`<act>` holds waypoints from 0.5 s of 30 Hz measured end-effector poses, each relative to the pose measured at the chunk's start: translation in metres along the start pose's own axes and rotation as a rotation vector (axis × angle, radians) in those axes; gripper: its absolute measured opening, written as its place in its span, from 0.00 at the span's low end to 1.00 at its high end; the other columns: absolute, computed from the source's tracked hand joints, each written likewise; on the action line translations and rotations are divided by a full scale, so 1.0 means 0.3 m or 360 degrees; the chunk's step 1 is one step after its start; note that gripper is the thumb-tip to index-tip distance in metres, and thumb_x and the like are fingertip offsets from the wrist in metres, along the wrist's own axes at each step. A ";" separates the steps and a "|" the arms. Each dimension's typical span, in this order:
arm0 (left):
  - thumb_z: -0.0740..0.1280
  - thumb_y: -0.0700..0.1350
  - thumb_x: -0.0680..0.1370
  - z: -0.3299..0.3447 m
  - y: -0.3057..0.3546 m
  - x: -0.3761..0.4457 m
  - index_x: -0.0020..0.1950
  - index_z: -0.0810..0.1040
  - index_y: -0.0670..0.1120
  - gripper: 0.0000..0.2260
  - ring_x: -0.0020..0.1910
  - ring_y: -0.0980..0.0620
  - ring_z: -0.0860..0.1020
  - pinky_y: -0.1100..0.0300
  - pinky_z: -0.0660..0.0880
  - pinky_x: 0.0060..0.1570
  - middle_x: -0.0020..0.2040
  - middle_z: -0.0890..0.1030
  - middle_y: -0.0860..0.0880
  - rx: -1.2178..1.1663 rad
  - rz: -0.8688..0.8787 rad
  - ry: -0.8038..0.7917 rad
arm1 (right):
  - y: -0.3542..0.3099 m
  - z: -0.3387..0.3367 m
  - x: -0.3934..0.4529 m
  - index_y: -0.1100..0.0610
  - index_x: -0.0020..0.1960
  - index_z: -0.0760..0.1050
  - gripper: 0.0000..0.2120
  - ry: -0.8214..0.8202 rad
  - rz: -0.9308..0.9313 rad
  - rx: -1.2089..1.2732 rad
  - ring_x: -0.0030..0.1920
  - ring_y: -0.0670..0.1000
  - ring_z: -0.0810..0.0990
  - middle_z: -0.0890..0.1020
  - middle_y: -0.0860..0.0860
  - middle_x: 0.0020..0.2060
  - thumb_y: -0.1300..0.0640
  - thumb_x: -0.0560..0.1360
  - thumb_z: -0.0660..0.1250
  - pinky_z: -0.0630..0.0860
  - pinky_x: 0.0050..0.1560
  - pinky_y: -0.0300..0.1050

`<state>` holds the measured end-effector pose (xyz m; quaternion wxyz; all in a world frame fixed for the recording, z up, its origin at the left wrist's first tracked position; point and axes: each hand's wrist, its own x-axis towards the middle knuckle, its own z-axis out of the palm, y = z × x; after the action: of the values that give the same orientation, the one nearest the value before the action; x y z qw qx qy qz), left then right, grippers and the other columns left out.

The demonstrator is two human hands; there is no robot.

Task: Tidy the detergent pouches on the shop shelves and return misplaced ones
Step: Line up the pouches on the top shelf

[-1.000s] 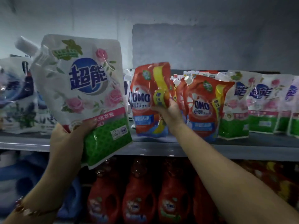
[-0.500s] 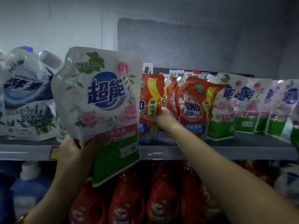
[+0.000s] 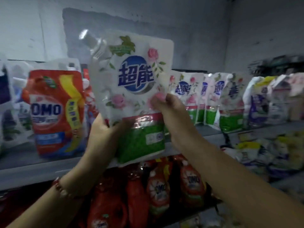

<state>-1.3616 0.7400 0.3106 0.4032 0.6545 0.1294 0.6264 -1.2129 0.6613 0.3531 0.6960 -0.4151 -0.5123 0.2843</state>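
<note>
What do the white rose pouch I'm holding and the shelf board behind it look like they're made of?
White rose pouch: likely a soft, glossy plastic film; it creases and shows glare patches, with what looks like a hard plastic spout at its top corner. Shelf board: smooth, grey and flat with a dull sheen, possibly painted metal, though the blur leaves that open.

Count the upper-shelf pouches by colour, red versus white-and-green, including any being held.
Red pouch: 1 clear
White-and-green pouches on shelf: 4
White-and-green held pouch, in left hand and right hand: 1
Total: 6
</note>
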 end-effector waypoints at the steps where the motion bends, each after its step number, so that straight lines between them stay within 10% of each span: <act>1: 0.75 0.43 0.70 0.080 -0.018 0.027 0.60 0.79 0.47 0.19 0.53 0.49 0.84 0.54 0.81 0.49 0.54 0.85 0.48 -0.0037 0.0006 -0.0056 | -0.013 -0.067 0.030 0.56 0.60 0.75 0.12 0.0118 -0.0001 0.0048 0.42 0.47 0.86 0.85 0.50 0.48 0.55 0.77 0.68 0.80 0.36 0.40; 15: 0.74 0.40 0.74 0.712 -0.345 0.328 0.57 0.77 0.48 0.14 0.48 0.57 0.83 0.66 0.80 0.41 0.50 0.83 0.51 0.0311 -0.0470 -0.0147 | 0.144 -0.713 0.507 0.57 0.56 0.77 0.10 0.0522 0.0254 -0.0492 0.45 0.52 0.82 0.84 0.52 0.47 0.56 0.76 0.68 0.78 0.41 0.44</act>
<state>-1.1116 0.7948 0.3332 0.4308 0.6926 0.2657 0.5139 -0.9609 0.7461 0.3602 0.6734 -0.5965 -0.3954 0.1854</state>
